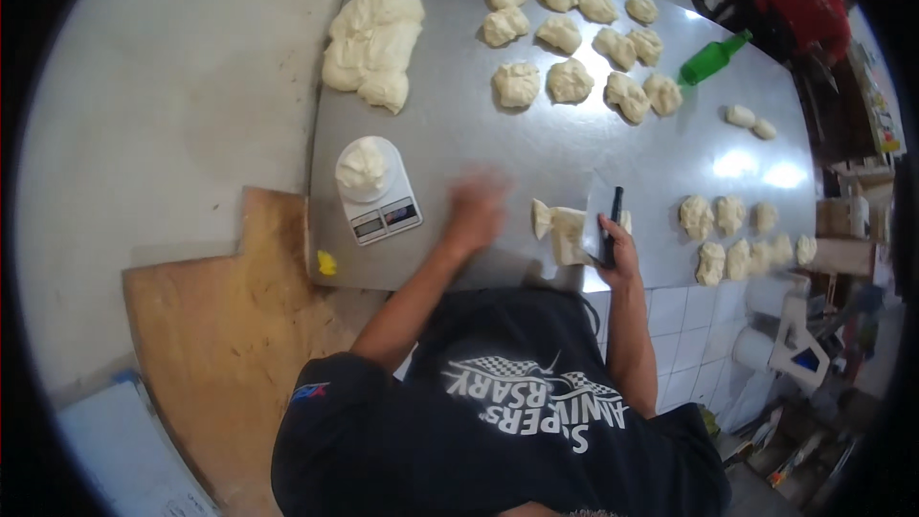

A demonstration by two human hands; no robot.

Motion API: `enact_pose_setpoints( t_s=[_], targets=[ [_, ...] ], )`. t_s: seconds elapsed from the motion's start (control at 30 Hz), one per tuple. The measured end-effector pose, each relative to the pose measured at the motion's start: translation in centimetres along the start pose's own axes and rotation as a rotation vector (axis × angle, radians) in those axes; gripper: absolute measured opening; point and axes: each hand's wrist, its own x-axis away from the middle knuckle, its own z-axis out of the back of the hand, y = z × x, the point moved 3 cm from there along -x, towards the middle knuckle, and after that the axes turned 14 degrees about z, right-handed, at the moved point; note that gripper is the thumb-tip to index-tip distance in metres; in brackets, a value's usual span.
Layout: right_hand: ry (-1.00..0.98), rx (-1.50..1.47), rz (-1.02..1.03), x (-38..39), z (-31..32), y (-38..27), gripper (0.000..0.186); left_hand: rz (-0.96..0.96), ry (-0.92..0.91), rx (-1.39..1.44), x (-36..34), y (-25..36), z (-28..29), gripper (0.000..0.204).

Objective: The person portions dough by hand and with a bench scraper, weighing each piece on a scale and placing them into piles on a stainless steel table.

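My right hand (620, 254) is closed round the black handle of a dough scraper (598, 206), whose shiny flat blade stands over a piece of dough (565, 232) near the front of the steel table. Part of that dough is hidden behind the blade and hand. To the left, my left hand (477, 206) is smeared by motion above the bare metal, apart from the dough, so its fingers cannot be made out. Left of it is a white kitchen scale (388, 215) with a dough lump (364, 168) on its pan.
A big dough mass (378, 43) lies at the table's far left. Several dough lumps (571, 81) sit in rows at the back, beside a green bottle (713, 59) lying down. More dough pieces (730, 215) are at the right. A person in red (809, 5) is beyond the table.
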Motion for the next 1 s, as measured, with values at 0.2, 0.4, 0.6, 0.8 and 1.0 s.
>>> enact_pose_setpoints(
  t_s=[0.2, 0.4, 0.6, 0.8, 1.0],
  targets=[
    [-0.036, 0.447, 0.132, 0.8, -0.8, -0.5, 0.036, -0.166, -0.141, 0.153, 0.9, 5.5, -5.0, 0.043],
    [-0.154, 0.929, 0.217, 0.6, -2.1, 1.1, 0.042, -0.138, -0.095, 0.214, 1.0, 3.4, -3.3, 0.027],
    [-0.24, 1.344, 0.415, -1.0, -1.1, 4.6, 0.046, -0.055, -0.046, 0.224, 2.5, 3.3, -2.2, 0.025],
    [-0.184, 1.575, 0.505, -0.3, -4.9, 7.2, 0.048, -0.028, 0.006, 0.204, 2.3, 2.1, -1.7, 0.023],
    [-0.232, 1.495, 0.426, -1.5, -6.2, 7.2, 0.053, 0.122, 0.453, 0.231, 0.9, -2.4, 5.5, 0.022]
  ],
)
